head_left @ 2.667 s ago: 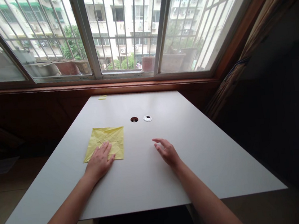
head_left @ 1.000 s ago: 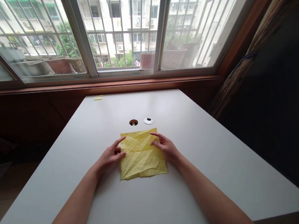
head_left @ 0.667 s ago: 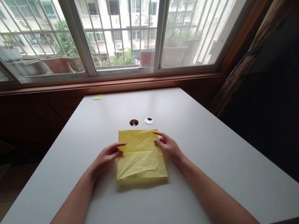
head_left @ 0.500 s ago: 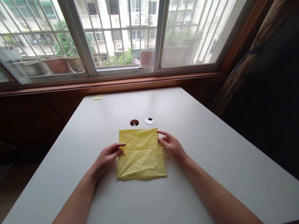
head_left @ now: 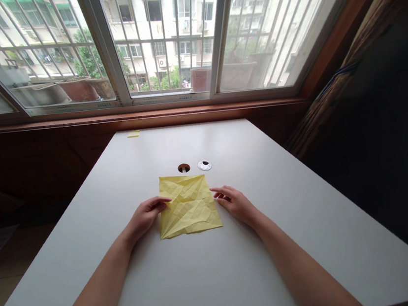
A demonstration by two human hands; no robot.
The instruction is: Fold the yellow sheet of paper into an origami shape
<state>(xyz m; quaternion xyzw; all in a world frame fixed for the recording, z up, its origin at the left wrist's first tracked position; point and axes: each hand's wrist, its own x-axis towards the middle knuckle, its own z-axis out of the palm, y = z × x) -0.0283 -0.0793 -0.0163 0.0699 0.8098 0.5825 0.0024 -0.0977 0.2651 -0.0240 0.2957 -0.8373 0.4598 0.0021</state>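
Note:
A creased yellow sheet of paper, roughly square, is over the white table in front of me, with fold lines fanning from its near left corner. My left hand pinches its left edge, index finger on top and thumb tucked close to the edge. On the other side, my right hand is just off the right edge, fingers extended and slightly apart, with nothing in them. A small gap shows between its fingertips and the paper.
The white table reaches to the window ledge. Beyond the paper are a round cable hole and its silver cover ring. Yellow strips lie at the far left corner. A curtain hangs at right.
My right hand has come off the paper's right edge. The paper has shifted a little left, and its near edge now sits farther from me. My left hand keeps its hold.

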